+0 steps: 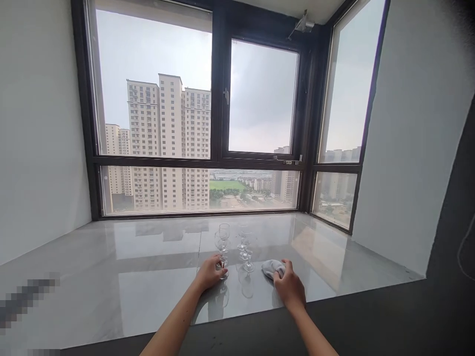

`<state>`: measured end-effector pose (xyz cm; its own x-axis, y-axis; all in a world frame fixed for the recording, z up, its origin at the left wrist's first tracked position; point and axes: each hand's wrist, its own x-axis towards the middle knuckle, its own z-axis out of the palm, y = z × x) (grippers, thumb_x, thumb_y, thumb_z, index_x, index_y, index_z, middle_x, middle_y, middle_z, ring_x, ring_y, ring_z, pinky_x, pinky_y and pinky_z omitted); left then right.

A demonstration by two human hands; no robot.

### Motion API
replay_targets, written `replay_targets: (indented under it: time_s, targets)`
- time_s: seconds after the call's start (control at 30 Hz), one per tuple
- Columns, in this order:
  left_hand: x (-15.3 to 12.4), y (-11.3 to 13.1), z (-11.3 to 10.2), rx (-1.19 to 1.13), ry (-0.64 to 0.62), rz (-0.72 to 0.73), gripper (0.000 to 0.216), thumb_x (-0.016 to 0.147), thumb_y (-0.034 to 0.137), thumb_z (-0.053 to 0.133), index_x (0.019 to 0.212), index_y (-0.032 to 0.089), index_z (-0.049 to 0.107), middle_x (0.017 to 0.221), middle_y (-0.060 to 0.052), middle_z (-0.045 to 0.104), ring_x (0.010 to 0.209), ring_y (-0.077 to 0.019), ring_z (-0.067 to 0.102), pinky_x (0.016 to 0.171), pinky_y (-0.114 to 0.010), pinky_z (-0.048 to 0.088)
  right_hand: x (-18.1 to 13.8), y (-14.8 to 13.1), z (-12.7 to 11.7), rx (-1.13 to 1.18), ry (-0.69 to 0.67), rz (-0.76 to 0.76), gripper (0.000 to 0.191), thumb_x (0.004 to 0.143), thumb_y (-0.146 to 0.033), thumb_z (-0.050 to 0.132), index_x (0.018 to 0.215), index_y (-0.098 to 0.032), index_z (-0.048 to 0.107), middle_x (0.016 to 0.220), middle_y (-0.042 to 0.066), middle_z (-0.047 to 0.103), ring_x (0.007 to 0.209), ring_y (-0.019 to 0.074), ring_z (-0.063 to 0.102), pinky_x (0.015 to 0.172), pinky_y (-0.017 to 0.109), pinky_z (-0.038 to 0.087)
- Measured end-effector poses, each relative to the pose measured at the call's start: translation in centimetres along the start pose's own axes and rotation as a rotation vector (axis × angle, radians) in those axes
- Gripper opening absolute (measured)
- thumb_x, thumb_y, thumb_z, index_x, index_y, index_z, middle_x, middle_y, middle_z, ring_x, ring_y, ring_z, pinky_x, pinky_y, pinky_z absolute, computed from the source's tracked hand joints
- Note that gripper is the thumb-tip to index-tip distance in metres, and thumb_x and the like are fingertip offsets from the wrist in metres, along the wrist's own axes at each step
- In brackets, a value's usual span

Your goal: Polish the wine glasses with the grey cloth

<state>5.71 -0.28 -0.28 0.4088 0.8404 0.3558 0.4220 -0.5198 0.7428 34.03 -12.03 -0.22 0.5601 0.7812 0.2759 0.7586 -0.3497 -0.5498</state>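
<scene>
My left hand is closed at the stem of a clear stemmed glass, which stands upright with its foot on the glossy sill. Just behind it, in the same row, is another clear stemmed glass. Several more stemmed glasses form a second row slightly to the right; their see-through bowls overlap, so the edges are hard to separate. Farther right, my right hand grips a bunched light grey cloth low over the sill, apart from the glasses.
The pale, shiny stone sill reflects the window and ends at a front edge near my forearms. Dark window frames rise behind it, with a handle on one pane. White walls flank both sides. A pixelated patch covers something at left.
</scene>
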Motion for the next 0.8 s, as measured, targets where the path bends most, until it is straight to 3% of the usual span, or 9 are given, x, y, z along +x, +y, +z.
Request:
replay_targets:
  time_s: [0.3,0.5,0.57,0.8]
  targets:
    - [0.07,-0.54,-0.04,0.012,0.006,0.005,0.015,0.076,0.034,0.072,0.073,0.022,0.064,0.113,-0.012,0.074,0.11,-0.0302,0.066,0.1,-0.039,0.047,0.1,0.29,0.21,0.015,0.019,0.003,0.042,0.097,-0.028,0.044,0.138,-0.019,0.049,0.117,0.014,0.074,0.098,0.0268,0.073,0.076,0.032,0.048]
    - [0.15,-0.82,-0.05,0.017,0.015,-0.001,0.017,0.074,0.035,0.074,0.072,0.022,0.065,0.118,-0.013,0.073,0.113,-0.0321,0.066,0.103,-0.04,0.046,-0.07,0.03,0.13,0.037,0.104,-0.036,0.047,0.093,-0.022,0.046,0.14,-0.016,0.045,0.141,0.016,0.059,0.133,0.0267,0.056,0.095,0.031,0.048]
    - [0.15,-0.85,-0.03,0.02,0.015,0.0,0.015,0.074,0.034,0.073,0.072,0.022,0.065,0.119,-0.013,0.073,0.114,-0.0316,0.066,0.103,-0.039,0.046,-0.14,0.02,0.15,0.043,0.123,-0.042,0.051,0.093,-0.023,0.046,0.143,-0.016,0.043,0.144,0.017,0.055,0.137,0.0277,0.052,0.095,0.032,0.048]
    - [0.17,-0.8,0.09,0.019,0.024,-0.011,0.013,0.075,0.032,0.071,0.073,0.022,0.063,0.115,-0.012,0.074,0.108,-0.0292,0.067,0.099,-0.038,0.047,0.05,0.17,0.28,0.023,0.028,-0.003,0.052,0.095,-0.026,0.045,0.146,-0.019,0.039,0.137,0.014,0.06,0.117,0.0274,0.065,0.084,0.035,0.049]
